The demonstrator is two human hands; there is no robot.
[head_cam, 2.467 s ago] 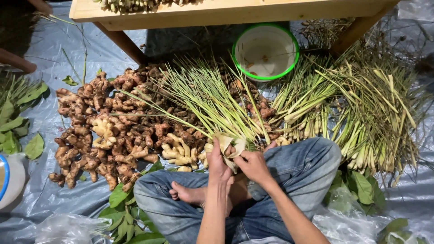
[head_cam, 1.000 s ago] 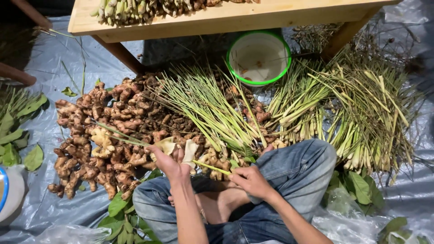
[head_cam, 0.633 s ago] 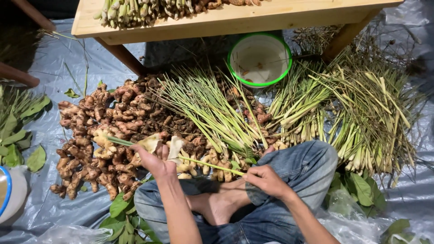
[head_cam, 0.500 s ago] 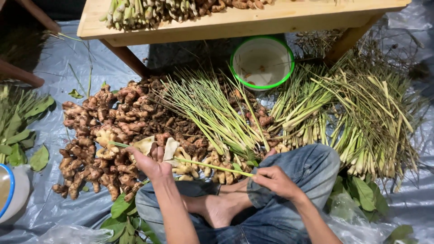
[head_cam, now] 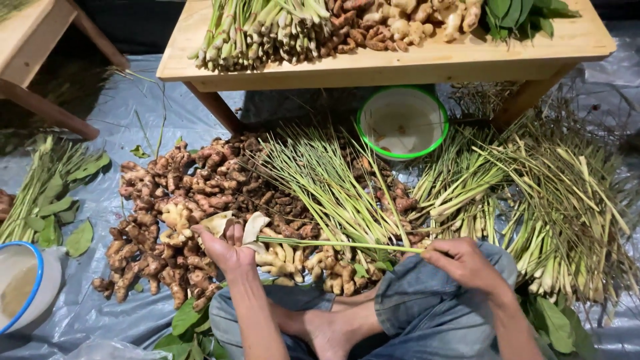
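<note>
Down on the tarp, the left hand (head_cam: 223,248) pinches two pale slices (head_cam: 237,225) and one end of a green stalk (head_cam: 333,244); past its fingertips lies the ginger pile (head_cam: 180,220). The stalk spans to the right hand (head_cam: 467,263), fingers curled shut on its other end. Keeping it taut seems wise. What the slices are is unclear.

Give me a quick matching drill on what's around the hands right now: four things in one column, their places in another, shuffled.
Things:
1. green-rimmed white bowl
2. blue-rimmed white bowl
3. thin green lemongrass stalk
4. pale ginger slices

Places:
A. far left on the grey tarp
B. stretched between both hands
C. under the wooden table
D. in the left hand

Pairs: 1-C, 2-A, 3-B, 4-D. The right hand pinches the stalk's other end.
</note>
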